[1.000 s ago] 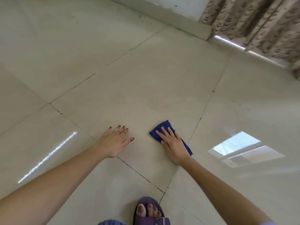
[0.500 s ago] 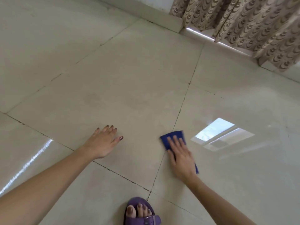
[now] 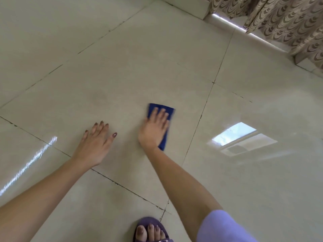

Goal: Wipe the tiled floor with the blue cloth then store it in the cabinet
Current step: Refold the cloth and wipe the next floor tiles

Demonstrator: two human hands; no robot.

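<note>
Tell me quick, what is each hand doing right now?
Left hand: open, flat on the tiled floor, holding nothing.
Right hand: open, fingers spread, pressing the blue cloth to the floor.

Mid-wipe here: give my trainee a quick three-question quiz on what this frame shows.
1. True or false: the blue cloth lies under the right hand.
2. What does the left hand touch? A) cloth B) bare floor C) curtain
3. Fill in: the cloth sits left of a tile ____.

Key: 1 true; 2 B; 3 joint.
</note>
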